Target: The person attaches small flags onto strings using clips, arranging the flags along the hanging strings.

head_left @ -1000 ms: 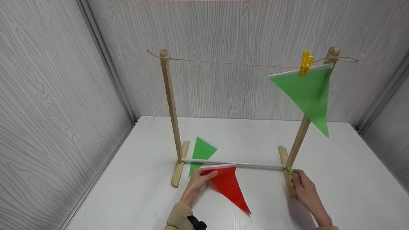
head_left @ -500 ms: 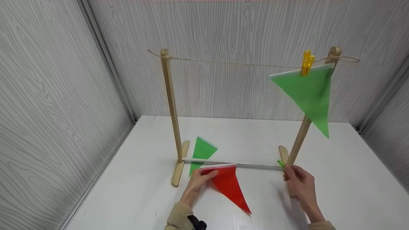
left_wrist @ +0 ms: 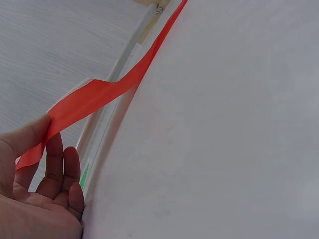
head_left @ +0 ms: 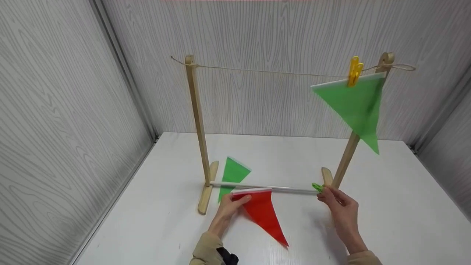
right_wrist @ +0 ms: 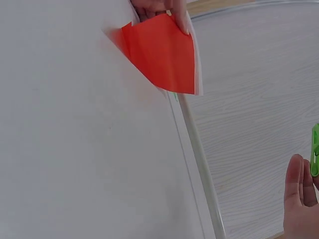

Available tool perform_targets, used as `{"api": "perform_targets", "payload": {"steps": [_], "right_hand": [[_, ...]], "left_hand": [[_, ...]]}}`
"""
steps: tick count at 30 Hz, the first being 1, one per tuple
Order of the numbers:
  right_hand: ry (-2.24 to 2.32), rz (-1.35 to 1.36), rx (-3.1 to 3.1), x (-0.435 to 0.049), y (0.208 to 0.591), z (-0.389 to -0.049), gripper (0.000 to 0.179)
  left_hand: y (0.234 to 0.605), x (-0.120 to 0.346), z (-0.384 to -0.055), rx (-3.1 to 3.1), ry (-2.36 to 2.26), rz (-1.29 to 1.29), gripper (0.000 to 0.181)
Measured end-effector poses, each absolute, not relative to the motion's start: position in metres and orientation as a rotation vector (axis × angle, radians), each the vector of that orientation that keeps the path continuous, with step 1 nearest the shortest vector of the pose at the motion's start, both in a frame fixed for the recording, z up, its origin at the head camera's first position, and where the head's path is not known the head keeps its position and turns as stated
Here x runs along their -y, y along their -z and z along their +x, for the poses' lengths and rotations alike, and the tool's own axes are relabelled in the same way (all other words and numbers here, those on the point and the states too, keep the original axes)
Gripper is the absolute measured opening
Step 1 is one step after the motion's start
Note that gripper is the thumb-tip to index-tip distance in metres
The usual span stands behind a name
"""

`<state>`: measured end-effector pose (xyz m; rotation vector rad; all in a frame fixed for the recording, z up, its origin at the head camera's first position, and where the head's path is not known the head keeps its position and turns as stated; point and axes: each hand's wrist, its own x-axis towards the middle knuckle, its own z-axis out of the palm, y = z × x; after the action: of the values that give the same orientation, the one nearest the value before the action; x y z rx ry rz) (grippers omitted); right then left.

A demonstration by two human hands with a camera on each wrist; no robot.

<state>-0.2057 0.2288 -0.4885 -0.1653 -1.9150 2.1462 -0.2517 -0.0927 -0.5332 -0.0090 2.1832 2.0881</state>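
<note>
A red triangular flag (head_left: 263,211) with a white top edge is pinched near its left corner by my left hand (head_left: 227,210); its tip hangs down to the right. In the left wrist view the thumb and fingers press the flag (left_wrist: 92,102) between them. My right hand (head_left: 343,212) holds a small green clothespin (head_left: 317,187) between thumb and fingers, in front of the stand's right foot. That clothespin (right_wrist: 315,149) shows at the edge of the right wrist view. A green flag (head_left: 353,103) hangs from the string under a yellow clothespin (head_left: 354,71).
A wooden stand has a left post (head_left: 197,121), a right post (head_left: 346,160) and a white crossbar (head_left: 287,189). String (head_left: 265,71) spans the post tops. Another green flag (head_left: 233,173) lies on the white table (head_left: 147,206) behind the red one, partly under the crossbar.
My right hand has moved left with the green clothespin, from beside the right post's base to the crossbar's right end. My left hand and the red flag have hardly moved.
</note>
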Motion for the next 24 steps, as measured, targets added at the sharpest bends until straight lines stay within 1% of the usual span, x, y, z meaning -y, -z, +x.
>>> {"api": "perform_targets", "payload": {"steps": [6,14,19,24], "right_hand": [[-2.206,-0.142,1.817,-0.223,0.485,-0.208,0.024],[-2.273,-0.131,1.723,-0.219,0.478,-0.212,0.028],[-2.280,-0.117,1.708,-0.216,0.472,-0.215,0.024],[-2.332,-0.020,1.634,-0.212,0.465,-0.219,0.021]], "left_hand": [[0.529,0.090,-0.252,-2.209,-2.109,-0.023,0.038],[0.518,0.086,-0.250,-2.274,-2.127,-0.053,0.042],[0.506,0.082,-0.251,-2.305,-2.161,-0.032,0.038],[0.495,0.077,-0.251,-2.299,-2.224,-0.018,0.037]]}}
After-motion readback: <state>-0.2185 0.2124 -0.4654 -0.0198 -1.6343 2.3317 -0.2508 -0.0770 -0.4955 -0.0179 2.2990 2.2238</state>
